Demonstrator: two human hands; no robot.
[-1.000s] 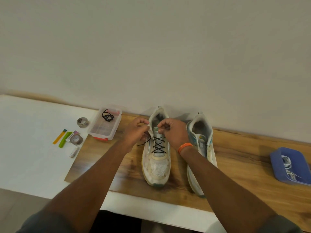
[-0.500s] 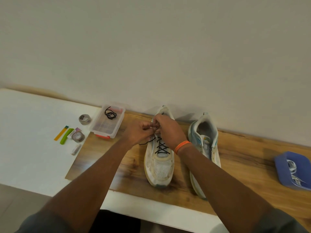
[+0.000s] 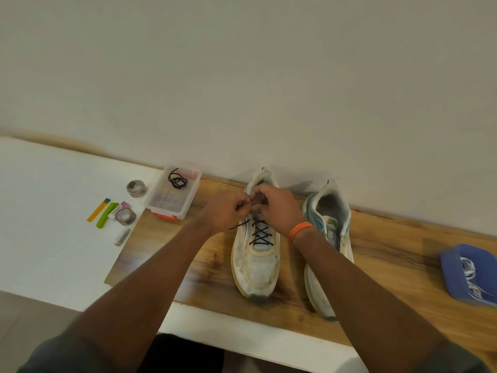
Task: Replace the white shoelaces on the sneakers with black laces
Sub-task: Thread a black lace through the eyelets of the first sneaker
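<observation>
Left hand [image 3: 224, 211] pinches black lace [image 3: 259, 231] on toe-toward-viewer sneaker [image 3: 255, 254].

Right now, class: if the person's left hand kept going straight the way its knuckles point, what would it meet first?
Most likely the right hand: the left hand points at it over the black-laced sneaker, fingertips about touching; depth is uncertain.
</observation>
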